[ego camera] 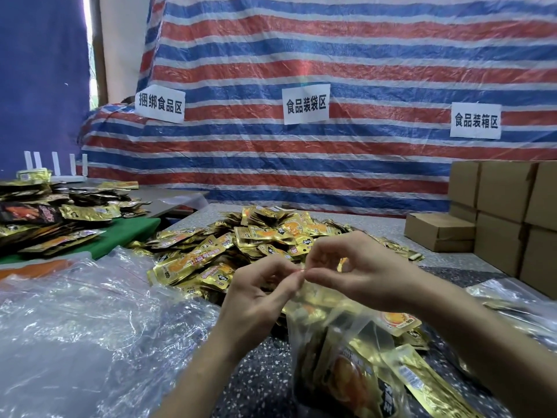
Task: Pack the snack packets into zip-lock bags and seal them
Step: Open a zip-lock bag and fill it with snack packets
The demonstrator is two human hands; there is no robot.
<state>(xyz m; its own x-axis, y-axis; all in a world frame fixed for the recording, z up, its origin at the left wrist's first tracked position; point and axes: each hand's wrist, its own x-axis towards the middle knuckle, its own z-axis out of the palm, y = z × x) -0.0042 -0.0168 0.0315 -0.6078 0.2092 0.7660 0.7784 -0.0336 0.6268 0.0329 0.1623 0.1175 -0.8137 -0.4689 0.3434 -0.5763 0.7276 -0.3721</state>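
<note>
A clear zip-lock bag filled with gold snack packets hangs in front of me over the speckled table. My left hand and my right hand both pinch its top strip, fingertips meeting at the middle. A big heap of loose gold snack packets lies just behind my hands. Whether the strip is pressed closed along its length is hidden by my fingers.
Crumpled empty clear bags cover the near left. A second pile of gold and dark packets sits on a green mat at far left. Cardboard boxes are stacked at the right. A striped tarp with paper signs hangs behind.
</note>
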